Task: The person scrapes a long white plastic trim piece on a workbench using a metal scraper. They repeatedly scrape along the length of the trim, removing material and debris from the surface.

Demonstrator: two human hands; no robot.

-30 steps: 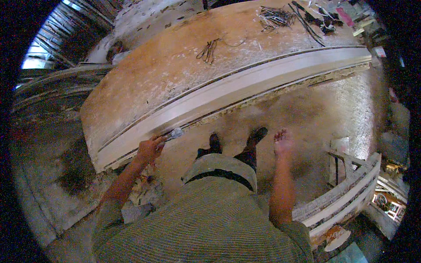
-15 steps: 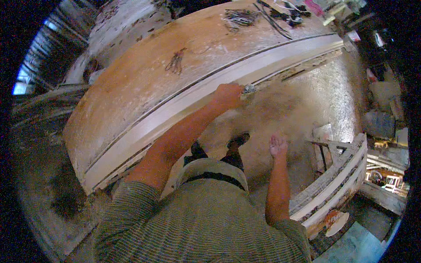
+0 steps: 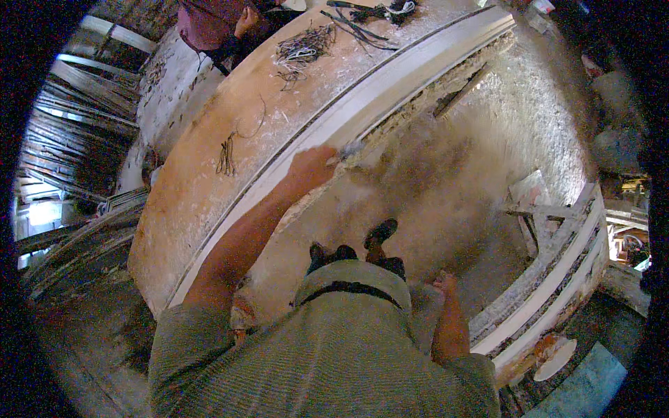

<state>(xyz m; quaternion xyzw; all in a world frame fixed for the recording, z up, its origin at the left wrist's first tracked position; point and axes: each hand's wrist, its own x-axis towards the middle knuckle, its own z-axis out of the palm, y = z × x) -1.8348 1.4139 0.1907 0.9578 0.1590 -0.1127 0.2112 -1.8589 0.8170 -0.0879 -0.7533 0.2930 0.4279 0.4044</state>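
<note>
A long pale moulding strip [image 3: 362,104] runs along the near edge of an orange-brown worktop [image 3: 202,132], with a dark line behind it. My left arm reaches out to its front edge. There my left hand [image 3: 313,167] is closed, and a small greyish-white thing [image 3: 351,149] shows at its fingers, too blurred to name. Low beside my right hip hangs my right hand [image 3: 444,282], its small, blurred fingers loosely apart with nothing seen in them.
Tangled wires or fibres [image 3: 303,49] and dark strips [image 3: 359,31] lie on the worktop. Beyond it is another person in a dark red top [image 3: 209,24]. A slatted wooden frame [image 3: 543,299] stands at my right. My shoes [image 3: 381,233] are on a dusty floor [image 3: 446,174].
My view has shifted, and the worktop appears turned. My left hand stays at the moulding's edge, lower left in the picture. The right hand has dropped toward my hip. A person has come into view.
</note>
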